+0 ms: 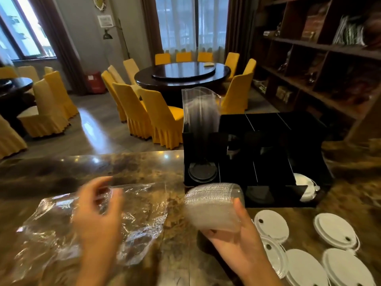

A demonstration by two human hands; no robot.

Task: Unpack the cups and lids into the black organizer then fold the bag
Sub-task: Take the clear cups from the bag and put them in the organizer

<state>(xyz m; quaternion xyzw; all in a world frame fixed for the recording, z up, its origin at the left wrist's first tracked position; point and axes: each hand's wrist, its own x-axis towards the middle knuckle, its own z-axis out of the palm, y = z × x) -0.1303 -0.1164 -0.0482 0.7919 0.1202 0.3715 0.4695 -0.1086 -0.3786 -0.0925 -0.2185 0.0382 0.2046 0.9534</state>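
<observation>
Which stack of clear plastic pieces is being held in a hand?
The short stack of clear lids in the right hand; the tall cup stack stands in the black organizer.

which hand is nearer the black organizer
Right. The right hand holds the stack of clear lids just before the black organizer; the left hand hovers over the plastic bag, farther left.

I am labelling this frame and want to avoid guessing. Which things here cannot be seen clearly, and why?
- Left hand, head view: motion blur hides whether it grips the clear plastic bag.
- Stack of clear lids in the right hand: blur makes the count unreadable.
- Black organizer: its dark compartments hide the contents.
- White lids on the counter: cut off by the bottom edge.
</observation>
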